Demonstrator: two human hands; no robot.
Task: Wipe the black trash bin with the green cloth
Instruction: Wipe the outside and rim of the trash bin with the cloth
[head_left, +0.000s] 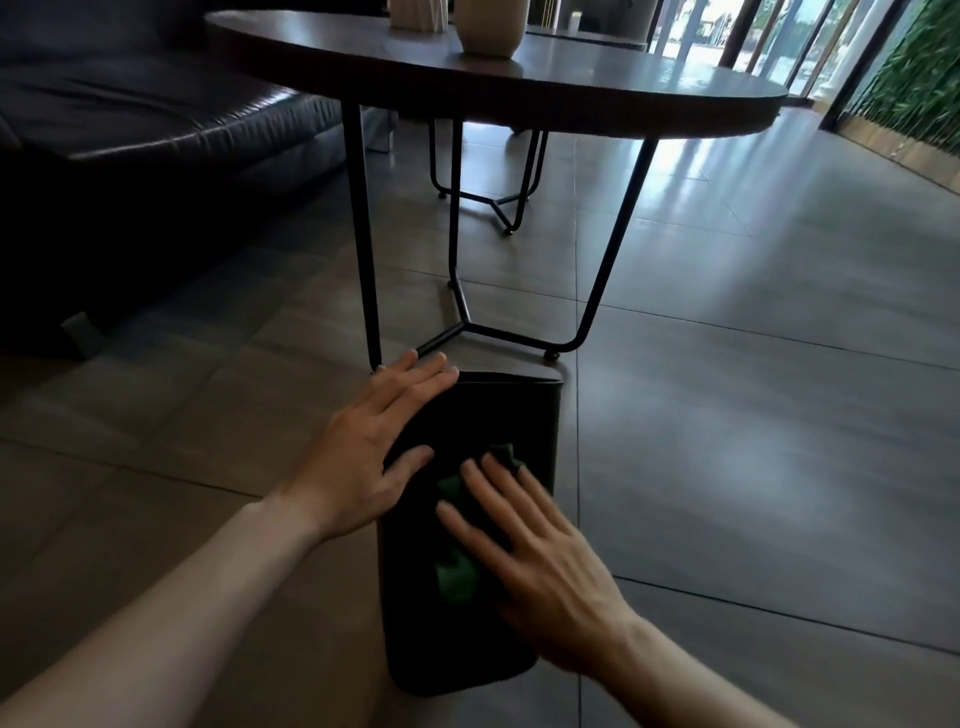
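No writing can be read anywhere. At lower centre the black bin (524, 431) lies on its side on the tiled floor (753, 415), the left hand (363, 447) flat and open on its left edge, the right hand (540, 561) spread flat, pressing the green cloth (454, 571) onto its upper face. Just past the bin stands a round table (649, 98) on thin black legs, two pale pots (488, 26) on top, a dark sofa (130, 104) at upper left.

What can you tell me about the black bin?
The black trash bin looks like smooth, dark plastic with rounded corners. It lies tipped on its side on the tiled floor, by the round table's metal legs. The left hand rests flat on its left edge, steadying it. The right hand presses the green cloth onto its upward side. Its inside is not visible.
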